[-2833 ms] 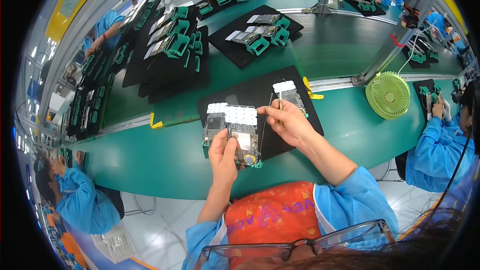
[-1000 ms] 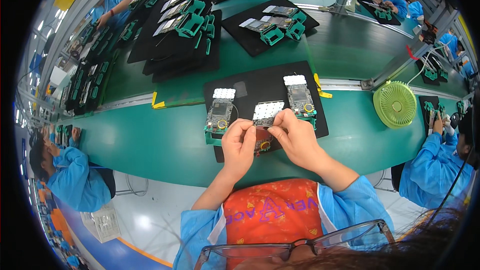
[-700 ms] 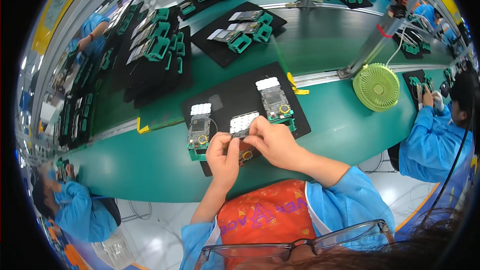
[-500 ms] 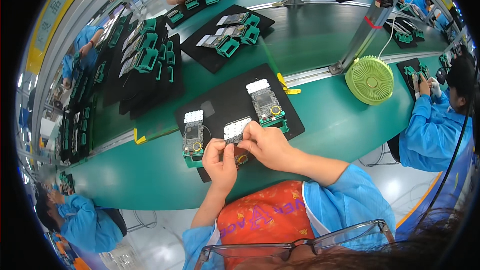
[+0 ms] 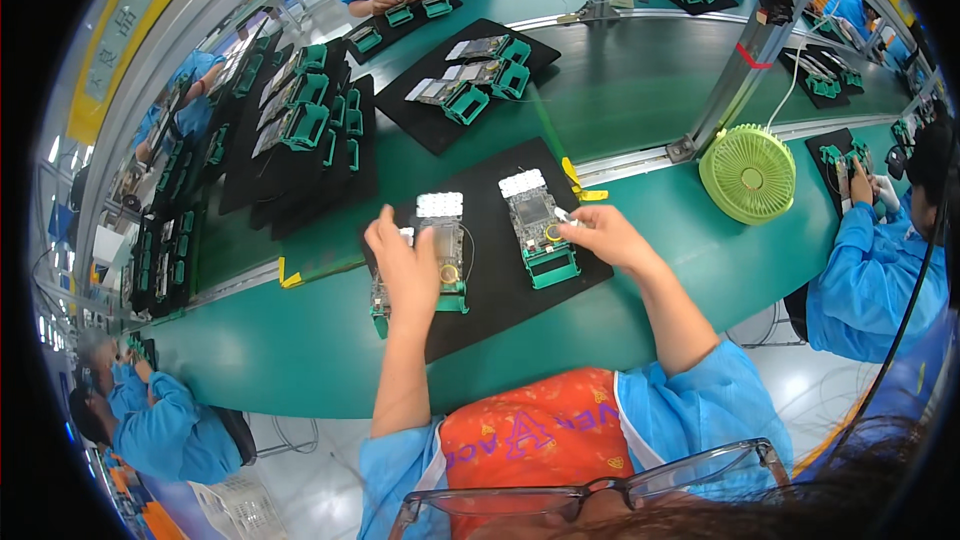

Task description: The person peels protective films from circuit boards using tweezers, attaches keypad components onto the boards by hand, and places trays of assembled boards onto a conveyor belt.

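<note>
Three circuit boards with white pads at the far end and green plastic frames at the near end lie on a black mat [image 5: 480, 310]. My left hand [image 5: 405, 270] is over the left circuit board [image 5: 379, 295], covering much of it, thumb and fingers apart. Whether it touches that board is hidden. Close beside it lies the middle circuit board [image 5: 453, 245], with a yellow ring and a thin wire. My right hand [image 5: 607, 237] pinches at the right edge of the right circuit board [image 5: 535, 215]. A small whitish bit shows at its fingertips, too small to name.
Beyond the mat, black trays [image 5: 440, 130] carry more boards with green frames. A green fan [image 5: 748, 173] stands at right by a metal post [image 5: 735, 80]. Yellow tape [image 5: 590, 194] marks the bench by the mat. Other people in blue work around the green bench [image 5: 300, 360].
My hands have moved apart, the left to the left board, the right to the right board. The board they held together now lies flat on the mat between the others.
</note>
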The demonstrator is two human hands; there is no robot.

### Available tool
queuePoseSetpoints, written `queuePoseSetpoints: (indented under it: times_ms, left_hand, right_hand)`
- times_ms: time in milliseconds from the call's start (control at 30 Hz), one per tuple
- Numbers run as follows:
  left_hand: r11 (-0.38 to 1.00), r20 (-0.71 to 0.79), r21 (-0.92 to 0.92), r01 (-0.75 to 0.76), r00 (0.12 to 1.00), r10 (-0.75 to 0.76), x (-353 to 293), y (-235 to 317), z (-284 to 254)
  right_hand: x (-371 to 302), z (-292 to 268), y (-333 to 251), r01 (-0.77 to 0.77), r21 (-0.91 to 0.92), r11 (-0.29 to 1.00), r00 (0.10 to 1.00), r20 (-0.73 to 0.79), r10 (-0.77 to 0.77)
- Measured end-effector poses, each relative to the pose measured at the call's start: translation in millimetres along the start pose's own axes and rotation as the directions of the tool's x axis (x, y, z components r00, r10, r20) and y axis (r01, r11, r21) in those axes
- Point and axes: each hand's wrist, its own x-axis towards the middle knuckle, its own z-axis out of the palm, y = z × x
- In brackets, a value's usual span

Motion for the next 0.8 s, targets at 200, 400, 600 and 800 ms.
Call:
queuePoseSetpoints:
  times_ms: [200,400,600,800]
  left_hand:
    - [0.865,0.524,-0.446,0.230,0.851,0.043,-40.2,23.7,50.4]
    - [0.545,0.386,-0.773,0.326,0.922,-0.004,-59.2,31.3,79.4]
    - [0.610,0.303,-0.765,0.208,0.951,0.056,-57.7,40.7,55.2]
    - [0.546,0.275,-0.814,0.198,0.959,0.063,-56.2,50.4,45.4]
  right_hand:
    - [-5.9,1.6,-27.7,-0.383,0.406,0.830,0.894,0.388,0.223]
    - [-14.8,13.9,-29.6,-0.430,0.525,0.734,0.864,0.475,0.165]
    - [-24.0,21.2,-38.4,-0.470,0.708,0.528,0.864,0.493,0.108]
    - [-34.5,40.0,-44.8,-0.242,0.881,0.406,0.970,0.208,0.128]
